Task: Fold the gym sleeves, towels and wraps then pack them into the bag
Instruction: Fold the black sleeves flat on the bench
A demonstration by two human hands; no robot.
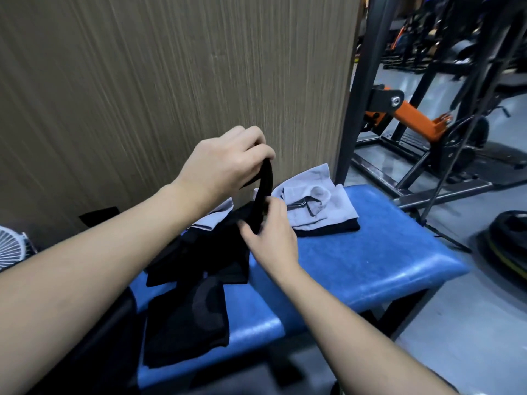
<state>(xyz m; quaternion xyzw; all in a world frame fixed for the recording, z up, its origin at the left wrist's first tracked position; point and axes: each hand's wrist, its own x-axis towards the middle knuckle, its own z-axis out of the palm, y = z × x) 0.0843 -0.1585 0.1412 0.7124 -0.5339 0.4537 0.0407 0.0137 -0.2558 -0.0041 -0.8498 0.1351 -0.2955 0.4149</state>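
**Black wrap held taut between both hands over bench**

Left hand [225,163]: raised, fingers curled tight round the upper end of a black wrap [263,192]. Right hand [269,233]: lower, pinching the same wrap's bottom end. Wrap hangs between them, above the blue bench [356,260]. Beneath: loose black sleeves [188,315] spread on the pad's left side. Grey towels [310,203] lie folded at the far end, on a dark cloth. Wood-grain wall panel [171,81] behind; orange-and-black gym machine [413,118] to the right.
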